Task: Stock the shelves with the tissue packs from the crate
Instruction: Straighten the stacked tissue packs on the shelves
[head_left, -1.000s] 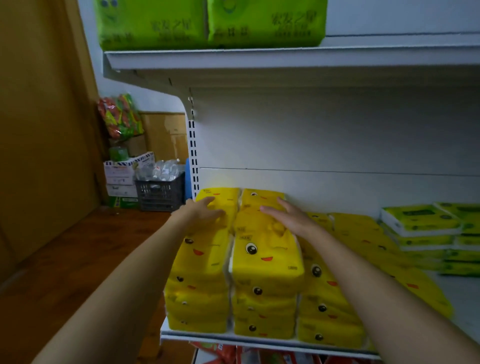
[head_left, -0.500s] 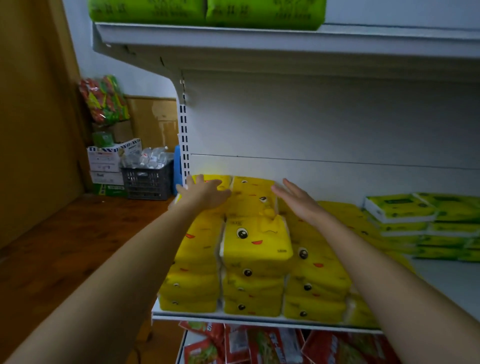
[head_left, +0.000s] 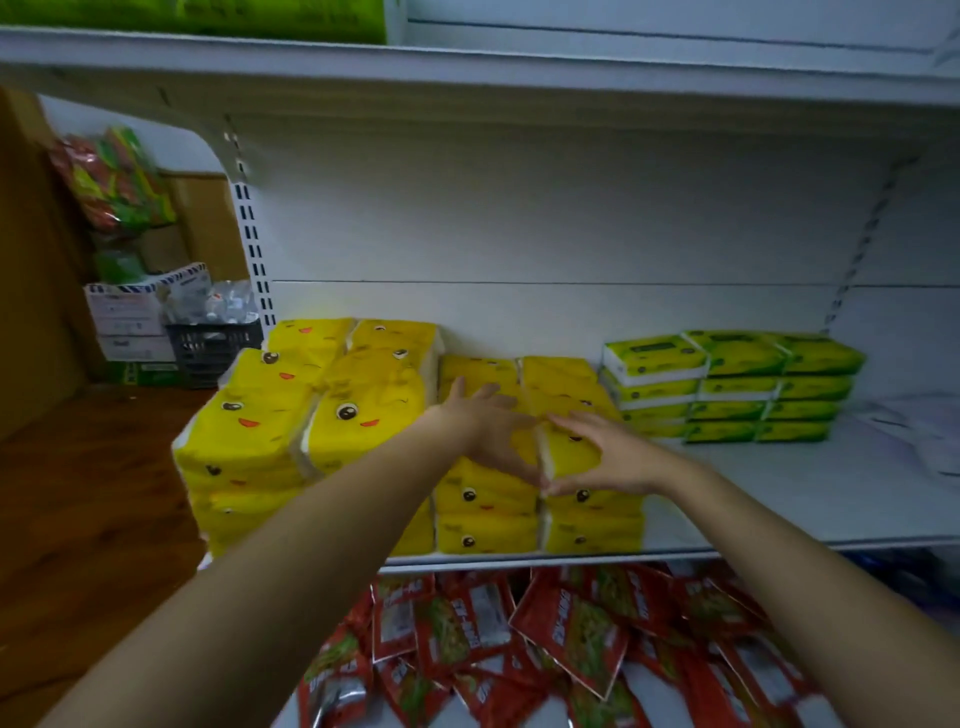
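Yellow tissue packs with cartoon faces fill the left part of the white shelf (head_left: 779, 540). A taller stack (head_left: 291, 415) stands at the left end, and a lower stack (head_left: 587, 525) stands to its right. My left hand (head_left: 483, 426) lies flat on the lower stack, fingers spread. My right hand (head_left: 608, 457) rests on the same stack just right of it, fingers apart, thumb near my left fingertips. Neither hand grips a pack. Green tissue packs (head_left: 727, 389) are stacked further right on the shelf.
Red snack bags (head_left: 545, 639) lie piled on the shelf below. A dark crate (head_left: 208, 353) and white boxes (head_left: 130, 317) stand on the wooden floor at the left. An upper shelf (head_left: 467, 67) with green packs hangs overhead. Bare shelf shows at the right.
Both hands moved right, off the taller left stack onto the lower stack beside it, and came closer together. The view swung right and down, showing more of the shelf below.
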